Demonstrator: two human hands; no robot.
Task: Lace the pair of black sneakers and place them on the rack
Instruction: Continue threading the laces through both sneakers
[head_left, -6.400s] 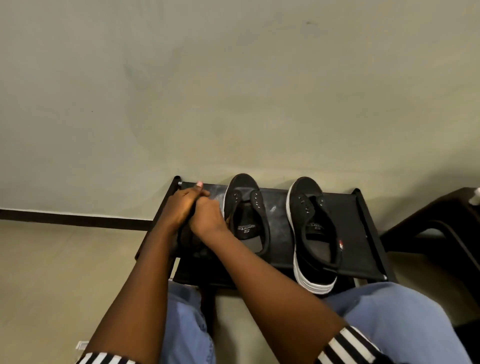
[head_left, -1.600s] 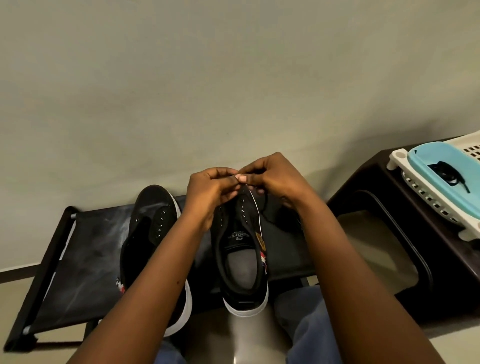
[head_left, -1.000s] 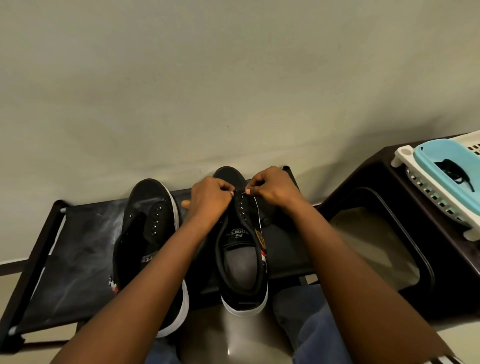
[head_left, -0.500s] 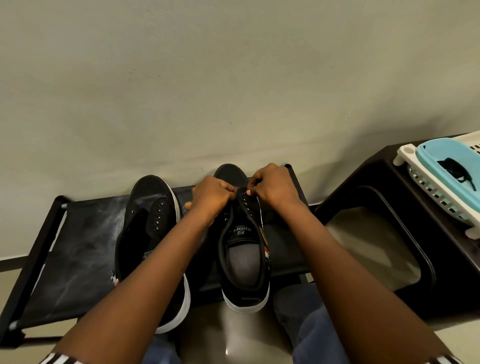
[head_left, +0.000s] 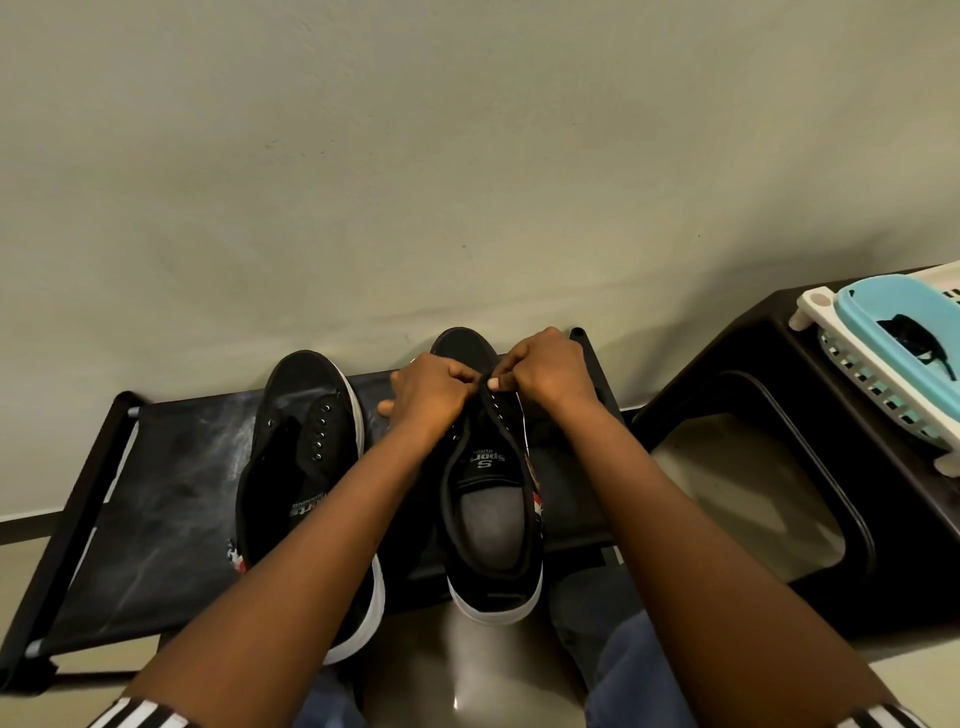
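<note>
Lacing right-hand sneaker (head_left: 491, 499) at toe eyelets.
Left hand (head_left: 428, 392) and right hand (head_left: 545, 371), fingers curled, pinching at 12 o'clock, steadying for threading; lace itself indiscernible.

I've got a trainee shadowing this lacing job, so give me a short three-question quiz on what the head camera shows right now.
1. True or false: the sneaker on the left already has a lace through its eyelets.
2. Which shoe are the left hand and right hand working on? A) the sneaker on the left B) the sneaker with the grey insole C) neither
3. Fill in: the black cord-like item lies in the ______ tray at the right edge.

Key
1. False: its eyelets show bare.
2. B: both hands pinch at its upper eyelets, near the toe.
3. light blue, set on a white slotted basket.
</note>
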